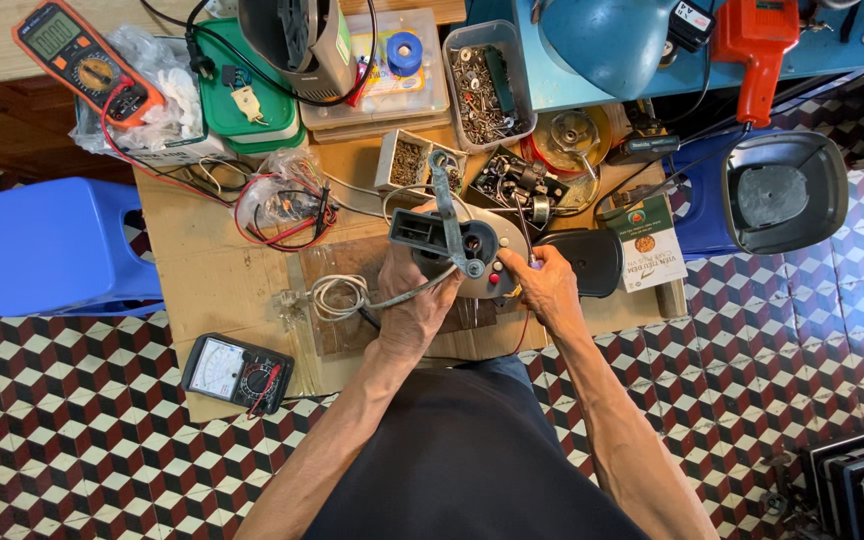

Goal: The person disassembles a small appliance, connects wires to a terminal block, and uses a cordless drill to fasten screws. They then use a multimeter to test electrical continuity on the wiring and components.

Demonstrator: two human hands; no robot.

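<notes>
My left hand (414,300) grips a grey electrical appliance body (457,245) from below, holding it over a low wooden worktable (222,270). A grey metal bracket arm (447,210) sticks up from the appliance, and a white cord (337,295) coils off to its left. My right hand (547,285) holds a thin screwdriver (522,225) with its shaft pointing up by the appliance's right side. A black oval cover (592,260) lies just right of that hand.
An orange multimeter (82,60) and a black analogue meter (237,373) sit at the table's left. Trays of screws (487,85), a green box (242,100), a blue stool (57,245), a red tool (757,50) and a dark round housing (782,190) surround the work.
</notes>
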